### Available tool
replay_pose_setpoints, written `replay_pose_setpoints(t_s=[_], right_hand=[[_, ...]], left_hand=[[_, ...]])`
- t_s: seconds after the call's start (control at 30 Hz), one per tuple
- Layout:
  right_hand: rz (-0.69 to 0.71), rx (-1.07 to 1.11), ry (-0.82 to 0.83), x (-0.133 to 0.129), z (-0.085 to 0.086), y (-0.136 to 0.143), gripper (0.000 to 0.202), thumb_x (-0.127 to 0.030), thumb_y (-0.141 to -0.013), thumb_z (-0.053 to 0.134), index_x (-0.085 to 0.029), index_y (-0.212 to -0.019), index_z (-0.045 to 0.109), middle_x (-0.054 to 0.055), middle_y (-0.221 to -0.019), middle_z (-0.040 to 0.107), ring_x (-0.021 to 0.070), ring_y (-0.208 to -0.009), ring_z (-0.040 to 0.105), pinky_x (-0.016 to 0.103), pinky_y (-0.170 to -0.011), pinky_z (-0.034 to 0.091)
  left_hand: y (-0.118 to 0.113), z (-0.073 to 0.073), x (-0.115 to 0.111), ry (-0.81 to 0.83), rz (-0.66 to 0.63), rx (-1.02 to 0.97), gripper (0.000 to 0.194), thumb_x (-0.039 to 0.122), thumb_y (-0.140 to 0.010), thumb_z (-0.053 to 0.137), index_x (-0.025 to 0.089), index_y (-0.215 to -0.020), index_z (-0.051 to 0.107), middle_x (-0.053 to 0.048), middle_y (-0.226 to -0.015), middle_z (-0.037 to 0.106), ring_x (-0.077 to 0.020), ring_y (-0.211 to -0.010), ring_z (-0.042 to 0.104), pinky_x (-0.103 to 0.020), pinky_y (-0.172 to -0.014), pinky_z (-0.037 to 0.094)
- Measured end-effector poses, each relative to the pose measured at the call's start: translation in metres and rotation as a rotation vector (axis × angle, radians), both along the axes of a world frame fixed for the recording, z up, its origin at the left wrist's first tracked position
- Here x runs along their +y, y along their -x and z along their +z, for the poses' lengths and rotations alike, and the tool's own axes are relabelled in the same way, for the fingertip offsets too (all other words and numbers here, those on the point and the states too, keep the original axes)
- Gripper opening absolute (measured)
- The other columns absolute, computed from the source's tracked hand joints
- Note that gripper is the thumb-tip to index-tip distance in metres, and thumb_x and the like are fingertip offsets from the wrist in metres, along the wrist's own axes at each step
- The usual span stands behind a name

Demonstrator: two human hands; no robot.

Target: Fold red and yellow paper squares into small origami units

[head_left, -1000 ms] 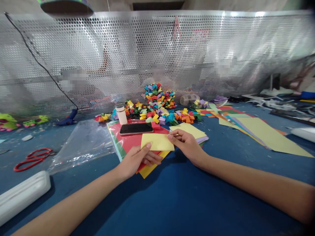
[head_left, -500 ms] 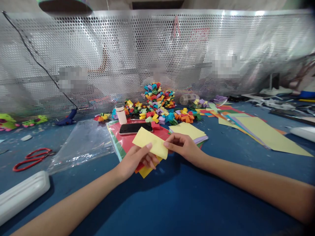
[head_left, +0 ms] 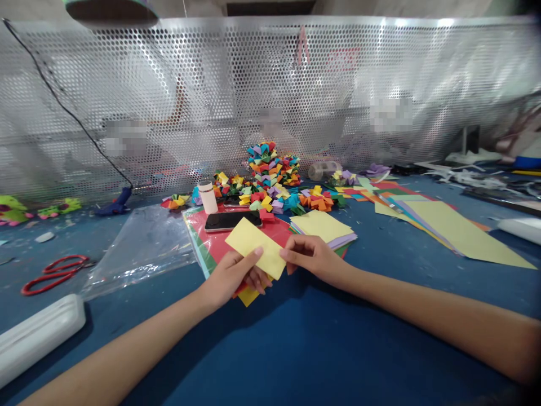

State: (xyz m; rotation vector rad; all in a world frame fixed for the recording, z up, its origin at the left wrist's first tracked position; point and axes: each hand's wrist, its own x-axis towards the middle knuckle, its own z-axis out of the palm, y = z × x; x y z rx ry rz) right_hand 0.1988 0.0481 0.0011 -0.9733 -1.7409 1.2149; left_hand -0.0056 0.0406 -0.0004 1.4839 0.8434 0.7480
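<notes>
A pale yellow sheet of paper [head_left: 256, 243], a small rectangle, is held up in front of me. My left hand [head_left: 236, 276] grips its lower left side, thumb on top and fingers beneath. At its right edge my right hand [head_left: 310, 256] pinches the paper between thumb and fingertips. Under my hands lie a red sheet [head_left: 276, 228] on a stack of coloured paper and a deeper yellow piece [head_left: 248, 296]. A black phone [head_left: 230, 221] rests on the red sheet, just beyond the held paper. Right of it sits a pile of small yellow sheets [head_left: 323, 224].
Folded colourful paper pieces [head_left: 270, 169] are heaped at the back before a perforated metal screen [head_left: 236, 73]. Red-handled scissors [head_left: 54, 274], a clear plastic sleeve [head_left: 141, 248] and a white case [head_left: 42, 332] lie left. Long coloured strips [head_left: 456, 225] spread at the right. A white cylinder [head_left: 207, 198] stands behind the phone.
The held paper has shifted slightly left, and its right edge, curled before, now lies flatter. My right hand's fingers have moved a little along that edge. My left hand stays nearly in place.
</notes>
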Motion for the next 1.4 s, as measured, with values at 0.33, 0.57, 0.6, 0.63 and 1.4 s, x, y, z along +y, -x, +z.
replay_pose_setpoints(t_s=[0.33,0.57,0.6,0.63,1.4], right_hand=[[0.021,-0.031,-0.036,-0.0038,0.0045,0.0022,0.037,-0.051,-0.075,0.067,-0.017,-0.068,0.053,-0.002,-0.056,0.062,0.0098,-0.052,0.057,0.022,-0.055,0.043],[-0.005,0.013,-0.029,-0.0012,0.001,0.0013,0.038,-0.053,-0.074,0.067,-0.018,-0.07,0.051,-0.003,-0.054,0.061,0.0098,-0.051,0.057,0.022,-0.054,0.044],[-0.008,0.016,-0.027,-0.001,0.0008,0.0011,0.038,-0.052,-0.075,0.066,-0.018,-0.07,0.051,-0.003,-0.054,0.061,0.0096,-0.05,0.057,0.022,-0.053,0.044],[-0.009,0.017,-0.026,-0.0009,0.0008,0.001,0.037,-0.052,-0.075,0.066,-0.018,-0.071,0.051,-0.003,-0.054,0.061,0.0094,-0.05,0.057,0.021,-0.053,0.043],[0.067,0.14,-0.079,-0.0027,-0.0024,-0.004,0.038,-0.02,-0.079,0.059,-0.027,-0.115,0.053,0.001,-0.092,0.063,0.0121,-0.073,0.06,0.025,-0.064,0.05]], left_hand=[[-0.0017,-0.0071,0.0033,-0.002,-0.041,0.053,0.052,0.054,-0.084,0.051,0.011,-0.058,0.065,-0.005,-0.055,0.065,-0.0109,-0.048,0.059,-0.021,-0.053,0.047],[-0.0011,-0.004,-0.0005,-0.008,-0.015,0.014,0.044,0.053,-0.083,0.054,0.013,-0.067,0.061,-0.003,-0.057,0.065,-0.0117,-0.049,0.06,-0.022,-0.052,0.047],[-0.0008,-0.0045,-0.0007,-0.007,-0.022,0.012,0.042,0.052,-0.082,0.056,0.013,-0.069,0.061,-0.003,-0.057,0.065,-0.0116,-0.049,0.06,-0.022,-0.053,0.048],[-0.0006,-0.0053,-0.0006,-0.006,-0.028,0.012,0.04,0.051,-0.082,0.057,0.013,-0.07,0.061,-0.002,-0.057,0.064,-0.0114,-0.049,0.06,-0.022,-0.052,0.048],[-0.0008,-0.0008,-0.0006,0.046,0.045,-0.016,0.053,0.06,-0.08,0.052,0.014,-0.055,0.059,-0.006,-0.049,0.063,-0.0127,-0.043,0.057,-0.024,-0.048,0.045]])
